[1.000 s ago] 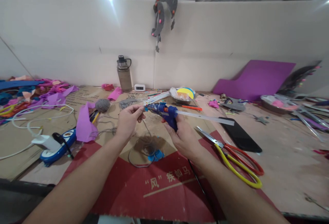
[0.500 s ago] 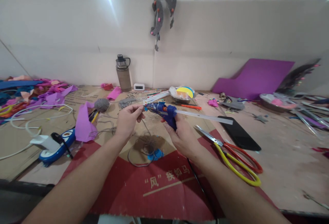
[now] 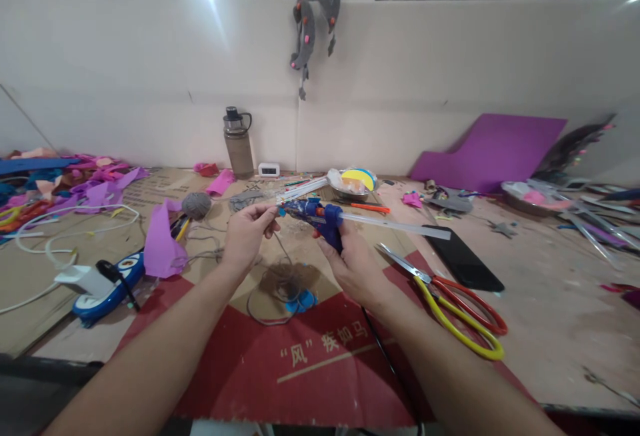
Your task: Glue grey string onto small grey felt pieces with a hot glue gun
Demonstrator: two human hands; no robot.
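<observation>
Gripping the glue gun [image 3: 320, 217] in the right hand [image 3: 353, 266] above the worktop [image 3: 550, 303]; pinching at its nozzle tip with the left hand [image 3: 246, 236]. Blue-bodied, orange-triggered, loaded with a clear stick [image 3: 395, 226].

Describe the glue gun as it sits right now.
The glue gun is blue plastic with an orange trigger. It is held in the air, roughly level, with its nozzle pointing left. The right hand grips its handle. A long clear glue stick juts from the back toward the right. The left hand pinches its fingertips close by the nozzle; whether they touch it is unclear. A black cord runs down from the handle.
</observation>
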